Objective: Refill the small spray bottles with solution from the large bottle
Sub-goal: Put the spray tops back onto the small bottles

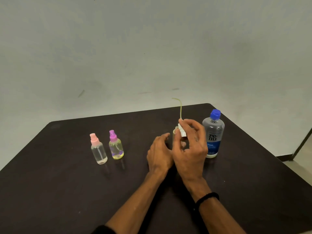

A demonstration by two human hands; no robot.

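My right hand pinches a white spray head upside down, its thin yellowish dip tube pointing up. Just below it stands a small open bottle, mostly hidden behind both hands. My left hand curls beside that bottle; whether it grips it I cannot tell. The large clear bottle with a blue cap and blue label stands upright right of my right hand. Two small spray bottles stand at the left, both capped: one with a pink head, one yellowish with a purple head.
Everything sits on a dark table against a pale wall. The table's far edge runs just behind the bottles, and its right corner drops off to a floor at the right.
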